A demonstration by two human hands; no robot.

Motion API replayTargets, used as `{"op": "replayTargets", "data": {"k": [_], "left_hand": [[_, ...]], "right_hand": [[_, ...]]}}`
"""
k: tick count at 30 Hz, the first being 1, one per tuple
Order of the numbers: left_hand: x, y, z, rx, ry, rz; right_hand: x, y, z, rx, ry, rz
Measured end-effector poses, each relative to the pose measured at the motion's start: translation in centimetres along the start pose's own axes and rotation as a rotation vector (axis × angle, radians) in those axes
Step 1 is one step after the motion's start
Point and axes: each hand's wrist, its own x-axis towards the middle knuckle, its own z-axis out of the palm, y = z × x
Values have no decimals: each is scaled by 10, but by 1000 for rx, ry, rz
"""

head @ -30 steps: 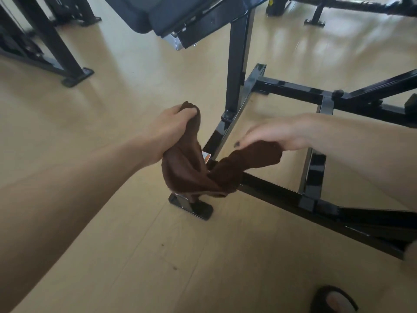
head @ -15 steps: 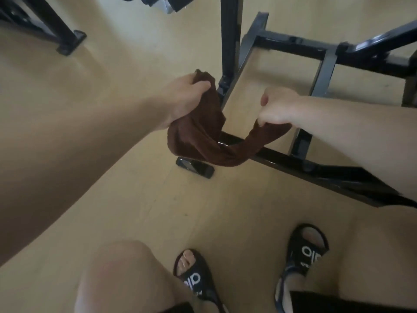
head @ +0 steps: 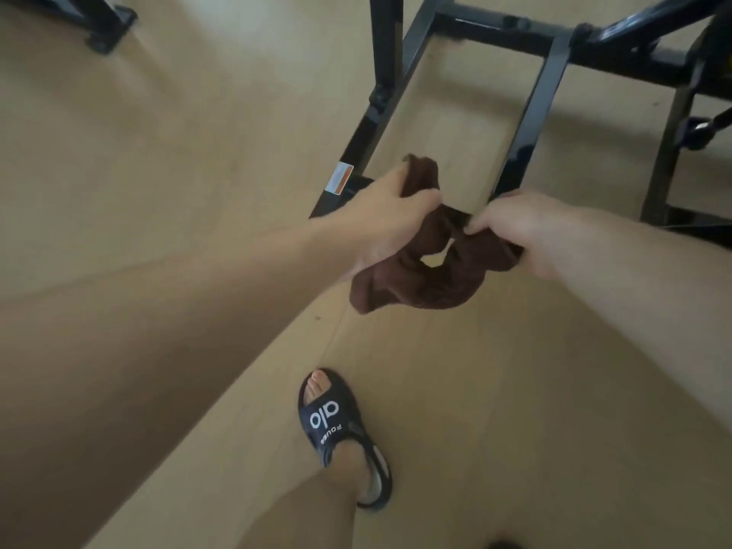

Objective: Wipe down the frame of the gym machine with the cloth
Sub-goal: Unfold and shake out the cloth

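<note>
- Since half a second ago: hands drawn closer together, brown cloth bunched shorter between them, view tipped further down, only one sandalled foot showing now instead of two.
- Head view: left hand [head: 390, 221] clenched round one end of the crumpled dark-brown terry cloth [head: 420, 279], a tuft sticking up above the fingers.
- Right hand [head: 527, 227] gripping the other end, fingers curled, thumb pinching the fabric.
- Cloth sagging in a loop between both hands, apparently slung round the near bar of the black steel gym machine frame [head: 530, 112]; exact contact hidden by the hands.
- Orange-and-white warning sticker [head: 338, 178] on the frame's left rail, just beside the left hand.
- Black slide sandal with white lettering [head: 330, 422] on the pale wooden floor [head: 198, 132], below the cloth.
- Black foot of another machine [head: 107, 29] far left, well apart.
</note>
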Motion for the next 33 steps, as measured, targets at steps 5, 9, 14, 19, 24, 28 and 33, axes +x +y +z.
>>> {"op": "replayTargets", "data": {"k": [5, 9, 14, 19, 24, 28, 33], "left_hand": [[-64, 9, 38, -113, 19, -171], [-135, 58, 52, -152, -103, -240], [-234, 147, 64, -121, -299, -136], [-313, 235, 81, -1, -304, -77], [-359, 316, 90, 307, -197, 99], [-378, 374, 87, 254, -145, 178], [-394, 432, 88, 216, -341, 305]], "right_hand": [[-74, 42, -26, 99, -56, -225], [-165, 60, -67, -99, -220, -328], [-290, 56, -133, -34, -321, -383], [-402, 53, -196, 108, -322, -375], [-491, 62, -247, 165, -173, -318], [-549, 88, -275, 324, -206, -36], [-576, 100, -316, -303, -165, 88]]}}
